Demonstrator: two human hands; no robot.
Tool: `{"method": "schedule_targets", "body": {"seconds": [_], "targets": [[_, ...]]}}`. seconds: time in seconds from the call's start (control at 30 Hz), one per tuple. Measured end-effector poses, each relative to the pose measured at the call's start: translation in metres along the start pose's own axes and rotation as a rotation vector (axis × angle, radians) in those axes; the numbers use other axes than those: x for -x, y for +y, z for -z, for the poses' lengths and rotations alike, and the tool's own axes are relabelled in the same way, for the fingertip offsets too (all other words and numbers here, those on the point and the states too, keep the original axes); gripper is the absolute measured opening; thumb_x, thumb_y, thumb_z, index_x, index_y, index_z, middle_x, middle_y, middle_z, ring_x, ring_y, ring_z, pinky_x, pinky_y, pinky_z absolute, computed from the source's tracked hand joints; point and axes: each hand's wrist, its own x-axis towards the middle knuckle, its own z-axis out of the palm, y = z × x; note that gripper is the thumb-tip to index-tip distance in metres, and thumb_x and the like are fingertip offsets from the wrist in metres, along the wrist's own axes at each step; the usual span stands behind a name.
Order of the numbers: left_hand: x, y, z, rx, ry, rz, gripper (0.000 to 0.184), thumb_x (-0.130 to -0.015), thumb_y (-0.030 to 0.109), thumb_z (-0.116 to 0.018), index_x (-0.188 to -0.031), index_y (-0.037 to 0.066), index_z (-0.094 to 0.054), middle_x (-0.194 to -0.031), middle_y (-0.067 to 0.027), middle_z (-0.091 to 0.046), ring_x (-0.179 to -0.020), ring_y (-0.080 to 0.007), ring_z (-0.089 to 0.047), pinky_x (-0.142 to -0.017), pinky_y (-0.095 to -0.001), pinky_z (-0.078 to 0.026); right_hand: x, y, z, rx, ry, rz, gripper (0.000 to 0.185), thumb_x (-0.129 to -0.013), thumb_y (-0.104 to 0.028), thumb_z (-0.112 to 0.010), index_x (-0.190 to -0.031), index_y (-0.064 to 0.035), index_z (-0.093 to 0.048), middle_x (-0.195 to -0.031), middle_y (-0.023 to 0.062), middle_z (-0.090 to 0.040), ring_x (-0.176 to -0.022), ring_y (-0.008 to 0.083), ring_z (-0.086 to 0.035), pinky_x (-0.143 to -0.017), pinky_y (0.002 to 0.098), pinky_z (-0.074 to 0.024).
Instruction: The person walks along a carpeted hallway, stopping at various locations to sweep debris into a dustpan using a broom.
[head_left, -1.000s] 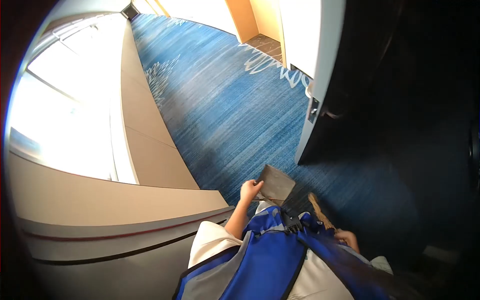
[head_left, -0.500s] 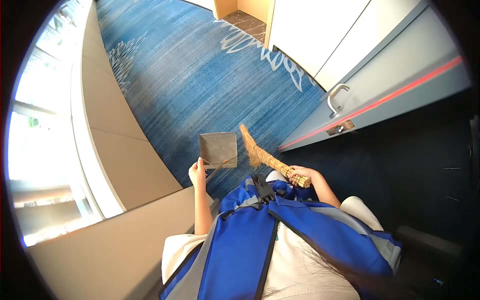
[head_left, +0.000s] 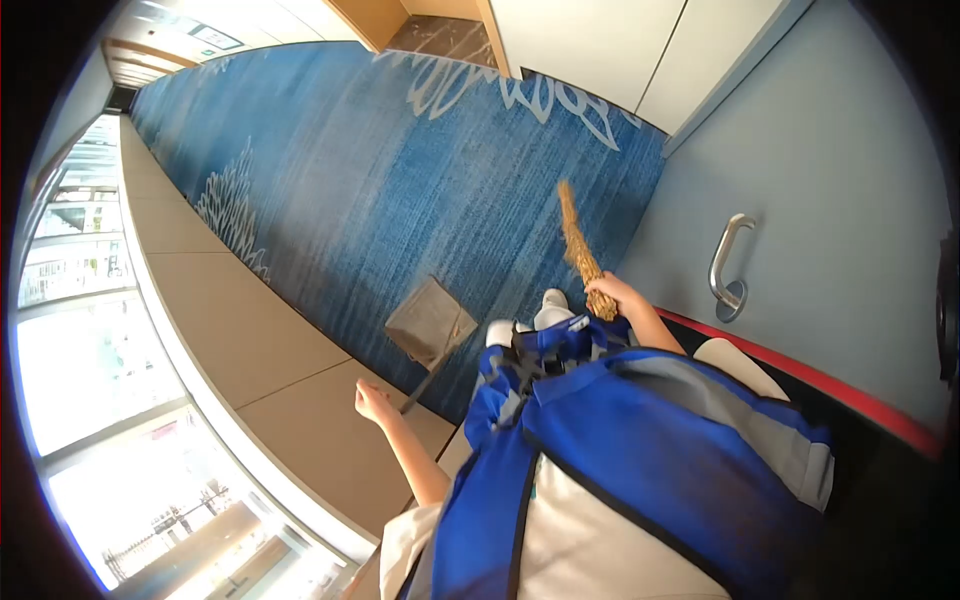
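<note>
A straw hand broom [head_left: 577, 240] is gripped near its bound end by my right hand [head_left: 616, 295]. Its bristle tip points away from me, over the carpet. On the other side, my left hand [head_left: 375, 402] is closed, and the thin handle of a grey dustpan [head_left: 424, 318] runs up to it. The fingers partly hide that grip. The dustpan hangs at an angle in front of me, close to the low beige wall; whether it touches the floor I cannot tell.
Blue patterned carpet [head_left: 330, 180] stretches ahead. A grey door [head_left: 820, 190] with a metal pull handle [head_left: 728, 268] stands at my right. Along the left runs a beige ledge [head_left: 240, 320] under bright windows [head_left: 90, 360]. My white shoes [head_left: 551, 308] show below, and white panels [head_left: 590, 45] stand ahead.
My view has turned, and more of the corridor and the door's face shows. The dustpan has rotated and tilted. The broom now points more straight ahead, farther to the right.
</note>
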Motion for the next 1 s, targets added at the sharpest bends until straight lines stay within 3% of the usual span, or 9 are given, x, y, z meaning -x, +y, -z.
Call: {"method": "schedule_targets", "body": {"seconds": [0.3, 0.37, 0.43, 0.6, 0.63, 0.7, 0.77, 0.87, 1.0], "targets": [[-0.148, 0.041, -0.17, -0.254, -0.221, -0.016, 0.034, -0.073, 0.024, -0.052, -0.047, 0.004, -0.044, -0.042, -0.0012, -0.037, -0.036, -0.0109, -0.035, -0.035, -0.0245, -0.034, -0.069, -0.046, 0.053, -0.572, 0.13, -0.06, 0.013, -0.072, -0.014, -0.05, -0.07, -0.0016, -0.046, -0.056, 0.0094, -0.052, -0.049, 0.0189, -0.054, -0.044, 0.0293, -0.0454], [-0.191, 0.034, -0.228, -0.17, -0.32, -0.061, 0.034, -0.073, 0.024, -0.052, -0.049, 0.002, -0.045, -0.042, -0.0023, -0.038, -0.035, -0.0119, -0.036, -0.034, -0.0265, -0.035, -0.071, -0.064, 0.044, -0.544, 0.129, -0.006, 0.011, -0.072, -0.012, -0.05, -0.07, -0.0024, -0.046, -0.058, 0.0094, -0.052, -0.049, 0.0186, -0.054, -0.045, 0.0301, -0.0462], [-0.22, 0.056, -0.268, -0.405, -0.454, -0.09, 0.032, -0.072, 0.024, -0.049, -0.05, 0.002, -0.048, -0.042, -0.0038, -0.04, -0.034, -0.0134, -0.038, -0.034, -0.0278, -0.036, -0.018, -0.108, -0.046, -0.214, 0.498, 0.399, 0.011, -0.07, -0.012, -0.052, -0.07, -0.0027, -0.047, -0.059, 0.0092, -0.054, -0.047, 0.0184, -0.053, -0.047, 0.0299, -0.0473], [-0.28, 0.043, -0.394, -0.688, -0.824, -0.125, 0.034, -0.08, 0.033, -0.048, -0.068, 0.002, -0.056, -0.048, -0.0044, -0.045, -0.038, -0.0137, -0.043, -0.037, -0.0288, -0.038, -0.052, -0.143, -0.058, -0.591, 0.534, 0.261, 0.01, -0.071, -0.014, -0.052, -0.072, -0.0042, -0.048, -0.06, 0.0088, -0.055, -0.047, 0.0178, -0.053, -0.045, 0.029, -0.0459], [-0.289, 0.039, -0.414, -0.727, -0.899, -0.097, 0.034, -0.081, 0.033, -0.047, -0.071, 0.002, -0.057, -0.051, -0.0051, -0.047, -0.04, -0.0138, -0.045, -0.039, -0.0288, -0.04, -0.051, -0.154, -0.063, -0.371, 0.632, 0.237, 0.01, -0.071, -0.013, -0.053, -0.072, -0.0046, -0.047, -0.059, 0.0083, -0.054, -0.046, 0.0172, -0.052, -0.044, 0.0281, -0.0452], [-0.3, 0.046, -0.457, -0.944, -1.02, -0.357, 0.043, -0.082, 0.034, -0.038, -0.083, -0.003, -0.058, -0.077, -0.0214, -0.059, -0.069, -0.0367, -0.057, -0.067, -0.0414, -0.046, -0.061, -0.148, -0.052, -0.519, 0.522, 0.18, 0.013, -0.074, -0.014, -0.053, -0.079, -0.0033, -0.048, -0.064, 0.0068, -0.054, -0.055, 0.015, -0.052, -0.053, 0.0258, -0.0445], [-0.293, 0.068, -0.509, -1.043, -1.035, -0.54, 0.045, -0.083, 0.032, -0.032, -0.085, -0.006, -0.057, -0.086, -0.0267, -0.057, -0.082, -0.0435, -0.053, -0.076, -0.0458, -0.041, -0.089, -0.146, -0.017, -0.66, 0.45, 0.093, 0.018, -0.073, -0.016, -0.057, -0.082, -0.0035, -0.048, -0.065, 0.006, -0.054, -0.057, 0.0131, -0.052, -0.052, 0.0239, -0.0447], [-0.3, 0.08, -0.582, -1.197, -1.154, -0.937, 0.044, -0.084, 0.03, -0.031, -0.085, -0.007, -0.056, -0.088, -0.0283, -0.055, -0.085, -0.0431, -0.052, -0.076, -0.0472, -0.041, -0.117, -0.161, 0.021, -0.554, 0.443, 0.055, 0.02, -0.072, -0.014, -0.056, -0.087, -0.0045, -0.046, -0.064, 0.0065, -0.052, -0.051, 0.0139, -0.052, -0.045, 0.0251, -0.0454], [-0.269, 0.129, -0.653, -1.25, -1.201, -0.885, 0.044, -0.084, 0.029, -0.03, -0.083, -0.006, -0.057, -0.088, -0.0289, -0.055, -0.085, -0.0428, -0.052, -0.076, -0.0466, -0.041, -0.134, -0.223, 0.044, -0.662, 0.582, 0.036, 0.028, -0.07, -0.008, -0.054, -0.094, -0.0026, -0.042, -0.062, 0.0091, -0.052, -0.048, 0.0166, -0.052, -0.042, 0.03, -0.046]]}}
